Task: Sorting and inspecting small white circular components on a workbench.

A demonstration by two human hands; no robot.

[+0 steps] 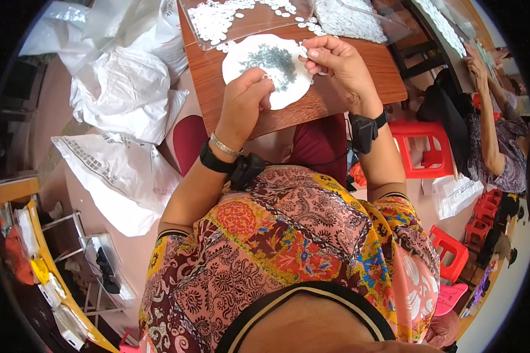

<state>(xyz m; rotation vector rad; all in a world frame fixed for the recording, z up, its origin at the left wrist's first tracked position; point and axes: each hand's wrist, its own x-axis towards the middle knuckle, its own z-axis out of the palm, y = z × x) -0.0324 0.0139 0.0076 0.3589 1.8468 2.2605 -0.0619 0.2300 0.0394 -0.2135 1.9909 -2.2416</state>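
A white plate [237, 54] with a scalloped rim lies on the brown wooden table, bearing a heap of tiny grey metallic pieces [272, 59] too small to name. Over its left part, my left hand [244, 105] is closed in a pinch, thumb against the index finger, with a small white plastic piece [267, 76] at the fingertips. My right hand [340, 63] pinches another small white plastic piece [303, 50] above the plate's right rim. Just past the plate, a clear shallow tray [203, 42] holds many loose white oval ring-like pieces [213, 22].
More white pieces fill a clear bag [350, 20] at the table's far right. White sacks [121, 94] lie on the floor to my left. Right of the table stands a red plastic stool [421, 147]. Another person [494, 141] works at a table farther right.
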